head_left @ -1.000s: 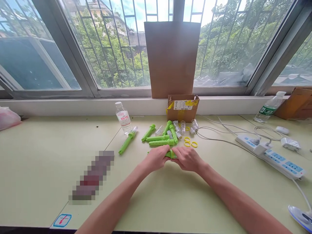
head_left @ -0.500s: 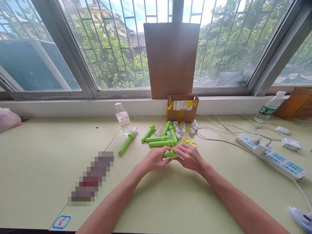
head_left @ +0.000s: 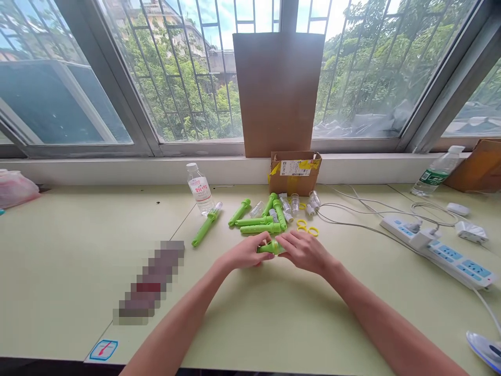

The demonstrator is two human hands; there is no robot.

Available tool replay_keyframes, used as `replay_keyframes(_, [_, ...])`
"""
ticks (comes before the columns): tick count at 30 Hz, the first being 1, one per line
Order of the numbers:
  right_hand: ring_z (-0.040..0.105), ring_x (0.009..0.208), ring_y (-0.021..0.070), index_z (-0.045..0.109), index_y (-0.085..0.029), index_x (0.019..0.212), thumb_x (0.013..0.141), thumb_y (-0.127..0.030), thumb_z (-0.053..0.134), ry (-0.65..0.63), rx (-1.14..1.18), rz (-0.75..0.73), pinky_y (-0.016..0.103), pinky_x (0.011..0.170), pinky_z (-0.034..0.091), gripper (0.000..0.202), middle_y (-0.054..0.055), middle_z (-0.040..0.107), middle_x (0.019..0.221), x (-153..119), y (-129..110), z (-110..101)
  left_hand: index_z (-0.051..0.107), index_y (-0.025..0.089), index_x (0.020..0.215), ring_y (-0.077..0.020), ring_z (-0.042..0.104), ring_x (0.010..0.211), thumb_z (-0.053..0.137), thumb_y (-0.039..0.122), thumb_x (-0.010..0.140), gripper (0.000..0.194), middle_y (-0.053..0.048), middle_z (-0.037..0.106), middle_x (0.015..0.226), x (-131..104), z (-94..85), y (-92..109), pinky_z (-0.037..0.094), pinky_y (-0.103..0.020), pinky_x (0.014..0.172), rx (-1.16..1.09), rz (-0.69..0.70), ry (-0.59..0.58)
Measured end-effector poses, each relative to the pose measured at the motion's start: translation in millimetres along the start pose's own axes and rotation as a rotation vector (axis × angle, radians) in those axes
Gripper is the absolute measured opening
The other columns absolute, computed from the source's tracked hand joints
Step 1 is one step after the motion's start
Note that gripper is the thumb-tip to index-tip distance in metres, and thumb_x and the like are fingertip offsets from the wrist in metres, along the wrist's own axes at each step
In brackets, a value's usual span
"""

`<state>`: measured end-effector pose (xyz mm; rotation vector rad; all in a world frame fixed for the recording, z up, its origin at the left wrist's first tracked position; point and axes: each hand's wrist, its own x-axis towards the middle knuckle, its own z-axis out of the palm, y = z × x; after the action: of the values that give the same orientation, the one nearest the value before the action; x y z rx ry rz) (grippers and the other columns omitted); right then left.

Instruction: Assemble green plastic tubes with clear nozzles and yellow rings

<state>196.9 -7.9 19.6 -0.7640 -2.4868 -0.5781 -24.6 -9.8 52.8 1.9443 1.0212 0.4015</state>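
One green tube [head_left: 266, 248], its long axis running left to right, points its seemingly clear end rightward into the right hand's [head_left: 307, 253] bent fingers; the left hand [head_left: 243, 253] clamps its body. Loose tubes [head_left: 260, 228] lie just beyond.

**Setting in natural light**

We view a pale yellow-green table [head_left: 70, 250] set against a low white wall [head_left: 97, 172]. Above this wall we observe windows [head_left: 176, 78] in grey metal frames [head_left: 111, 78], with dark bars [head_left: 210, 24] beyond the glass. Outside we distinguish leafy trees [head_left: 164, 107], a pale building [head_left: 174, 28] and a bright sky [head_left: 266, 11]; daylight reaches the tabletop through the panes.
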Motion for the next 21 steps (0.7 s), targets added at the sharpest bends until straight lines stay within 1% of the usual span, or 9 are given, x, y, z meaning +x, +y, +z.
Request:
replay_keyframes(4, [0.054,0.074,0.0186,0.053,-0.012,0.114,0.094,-0.035,0.042,-0.031,-0.024,0.005,0.031,0.057,0.036,0.032,0.009,0.062,0.084,3.0,-6.4,-2.4,0.045,0.02,0.081,-0.0107,0.052,0.061,0.058,0.041,0.077,0.025,0.003,0.053,0.077,0.9,-4.2,-2.9,0.039,-0.022,0.055,0.128,0.04,0.069])
replay_keyframes(6, [0.052,0.07,0.018,0.054,-0.012,0.112,0.094,-0.036,0.041,-0.048,-0.042,0.0,0.03,0.054,0.034,0.033,0.008,0.061,0.082,2.9,-9.2,-1.9,0.045,0.02,0.081,-0.0118,0.05,0.065,0.058,0.039,0.076,0.023,0.003,0.053,0.076,0.6,-5.5,-2.7,0.037,-0.022,0.056,0.203,0.049,0.068])
replay_keyframes(9, [0.05,0.065,0.0169,0.055,-0.012,0.109,0.095,-0.038,0.038,-0.075,-0.065,-0.004,0.03,0.052,0.031,0.035,0.007,0.06,0.079,1.3,-11.8,0.6,0.046,0.021,0.083,-0.0119,0.048,0.065,0.056,0.036,0.077,0.02,0.003,0.055,0.077,-0.1,-4.7,-2.5,0.035,-0.022,0.056,0.294,0.055,0.056])
replay_keyframes(12, [0.047,0.061,0.0163,0.055,-0.012,0.109,0.094,-0.04,0.039,-0.074,-0.076,-0.007,0.031,0.051,0.028,0.036,0.006,0.059,0.076,-1.4,-10.9,3.2,0.046,0.022,0.084,-0.0125,0.048,0.065,0.055,0.035,0.077,0.018,0.004,0.055,0.075,-0.1,-1.3,-2.6,0.035,-0.023,0.056,0.375,0.075,0.085])
replay_keyframes(18, [0.049,0.066,0.0167,0.053,-0.013,0.114,0.093,-0.038,0.044,-0.004,-0.097,-0.031,0.031,0.055,0.028,0.034,0.006,0.06,0.08,-6.8,-2.9,3.9,0.047,0.022,0.093,-0.0152,0.053,0.067,0.052,0.037,0.08,0.02,0.002,0.059,0.076,-0.1,4.9,1.1,0.035,-0.024,0.057,0.409,0.069,0.111])
replay_keyframes(21, [0.048,0.065,0.0164,0.054,-0.012,0.114,0.093,-0.037,0.045,0.003,-0.102,-0.035,0.03,0.054,0.027,0.034,0.006,0.06,0.078,-8.1,-2.4,3.8,0.048,0.022,0.091,-0.0143,0.053,0.068,0.054,0.036,0.079,0.018,0.003,0.059,0.079,0.4,6.3,1.8,0.035,-0.023,0.058,0.411,0.098,0.119])
